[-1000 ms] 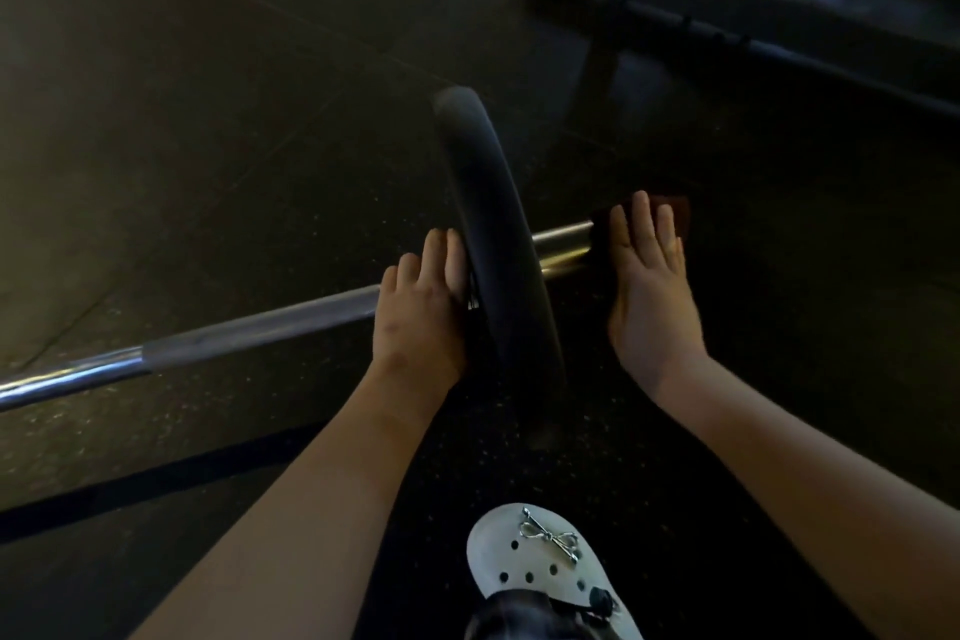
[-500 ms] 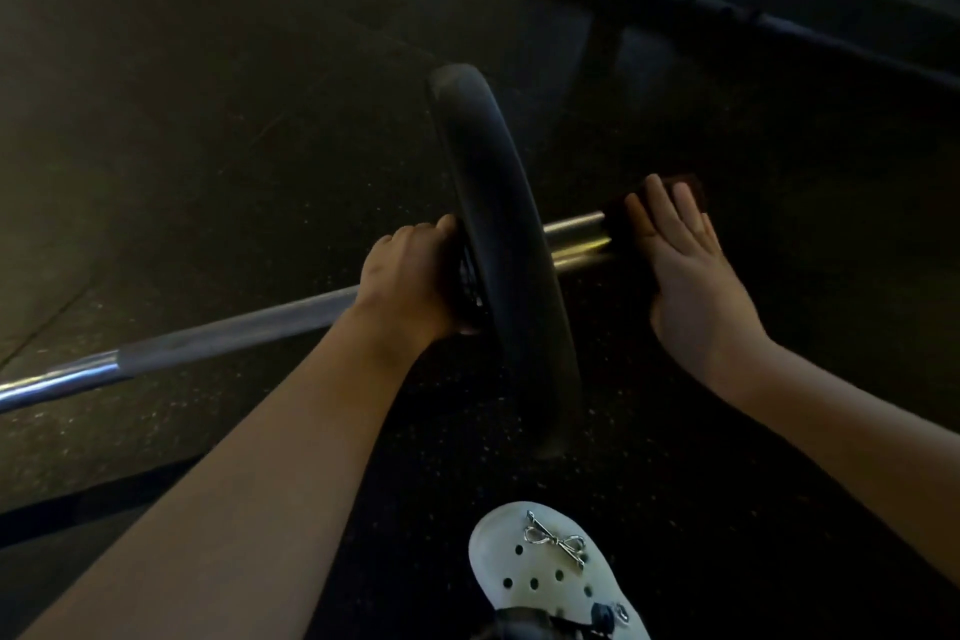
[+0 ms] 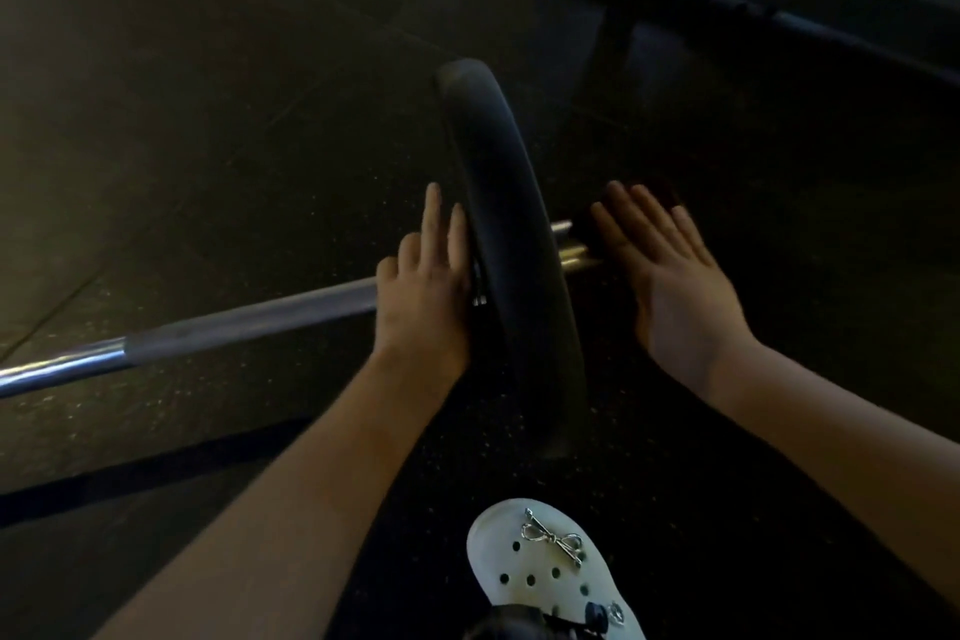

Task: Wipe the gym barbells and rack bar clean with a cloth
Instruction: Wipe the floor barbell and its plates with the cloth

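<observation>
A steel barbell lies across the dark rubber floor, with one black weight plate standing on its sleeve. My left hand rests flat over the bar right beside the plate's inner face, fingers straight. On the outer side, my right hand lies flat with straight fingers over the sleeve's end. A dark reddish cloth peeks out beyond those fingertips, mostly hidden under the hand.
A rack's metal base frame runs along the floor at the top right. My white clog stands on the floor just below the plate. A dark stripe crosses the floor at the lower left.
My left hand has uncurled from the bar and now lies flat with straight fingers against the plate. My right hand has slid inward along the sleeve, covering more of the metal and the cloth.
</observation>
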